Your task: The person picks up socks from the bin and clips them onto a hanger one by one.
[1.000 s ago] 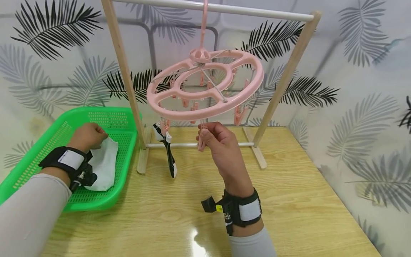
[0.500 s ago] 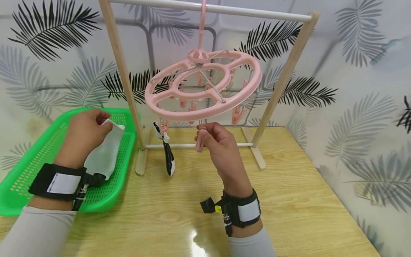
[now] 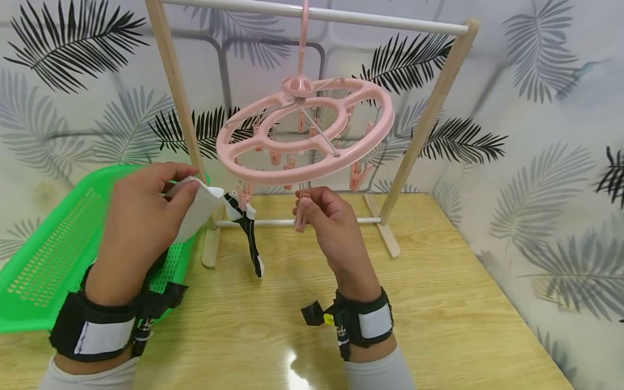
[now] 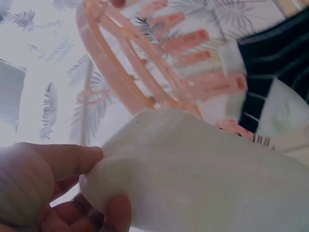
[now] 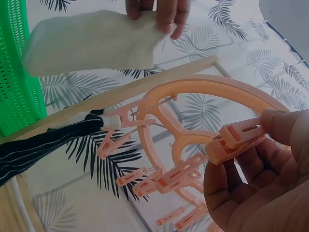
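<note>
My left hand [image 3: 141, 216] pinches a white sock [image 3: 199, 214] by its upper edge, and the cloth hangs over the right rim of the green basket. In the left wrist view the sock [image 4: 193, 169] spreads wide below the pink clips. My right hand [image 3: 338, 238] pinches a pink clothespin [image 3: 300, 218] under the front of the round pink drying hanger [image 3: 273, 176]. From the right wrist the clothespin [image 5: 241, 137] shows between thumb and fingers. To its left, a black and white sock [image 3: 250, 238] hangs from another clip [image 3: 245, 195].
The hanger hooks onto a white rail [image 3: 380, 17] between wooden posts [image 3: 429, 124]. Several other clips dangle under the ring, one at the right [image 3: 358, 176]. A green basket [image 3: 53, 244] stands at the left on the wooden table [image 3: 439, 325]. Leaf-patterned wall covering [image 3: 546, 162] lies behind.
My left hand has lifted the white sock out of the basket and brought it right, towards the hanger. My right hand keeps hold of the clothespin in the same place. The hanging sock has turned slightly.
</note>
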The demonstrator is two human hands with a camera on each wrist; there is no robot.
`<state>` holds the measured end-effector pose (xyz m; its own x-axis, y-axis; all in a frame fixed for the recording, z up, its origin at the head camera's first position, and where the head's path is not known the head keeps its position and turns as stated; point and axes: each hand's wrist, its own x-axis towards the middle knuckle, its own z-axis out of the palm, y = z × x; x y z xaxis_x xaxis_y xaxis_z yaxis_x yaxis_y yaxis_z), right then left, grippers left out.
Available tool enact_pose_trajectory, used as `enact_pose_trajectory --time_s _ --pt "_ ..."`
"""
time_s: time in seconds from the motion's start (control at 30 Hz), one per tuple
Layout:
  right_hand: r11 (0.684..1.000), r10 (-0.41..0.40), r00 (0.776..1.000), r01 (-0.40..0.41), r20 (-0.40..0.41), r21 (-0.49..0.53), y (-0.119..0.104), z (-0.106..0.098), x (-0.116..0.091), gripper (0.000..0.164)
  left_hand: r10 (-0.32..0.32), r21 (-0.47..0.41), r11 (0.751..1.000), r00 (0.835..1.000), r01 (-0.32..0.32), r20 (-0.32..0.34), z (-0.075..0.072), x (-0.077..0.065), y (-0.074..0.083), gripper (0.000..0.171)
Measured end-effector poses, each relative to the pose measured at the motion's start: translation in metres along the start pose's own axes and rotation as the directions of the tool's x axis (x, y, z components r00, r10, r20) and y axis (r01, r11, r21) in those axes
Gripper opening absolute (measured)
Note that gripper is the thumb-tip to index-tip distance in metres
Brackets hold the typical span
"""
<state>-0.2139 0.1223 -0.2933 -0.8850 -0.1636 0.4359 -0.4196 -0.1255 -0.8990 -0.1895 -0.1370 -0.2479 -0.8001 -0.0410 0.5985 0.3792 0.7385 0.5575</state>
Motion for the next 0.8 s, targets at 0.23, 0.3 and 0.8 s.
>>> enact_pose_trajectory --time_s 0.23,0.3,0.8 --pt "1.0 -0.004 1.0 0.004 0.004 0.001 -0.001 0.001 0.0 0.019 -0.01 -0.059 0.998 1.0 0.011 0.018 0.001 -0.014 0.024 0.023" --pt "1.0 -0.004 1.0 0.004 -0.001 -0.002 -0.001 0.001 0.0 0.019 -0.006 -0.095 0.995 1.0 0.008 0.027 0.005 -0.017 0.028 0.02" --pt "1.0 -0.031 0.999 0.031 -0.006 0.004 0.0 0.0 -0.001 0.019 -0.025 -0.257 0.961 0.958 0.102 0.285 0.068 -0.037 0.019 0.014"
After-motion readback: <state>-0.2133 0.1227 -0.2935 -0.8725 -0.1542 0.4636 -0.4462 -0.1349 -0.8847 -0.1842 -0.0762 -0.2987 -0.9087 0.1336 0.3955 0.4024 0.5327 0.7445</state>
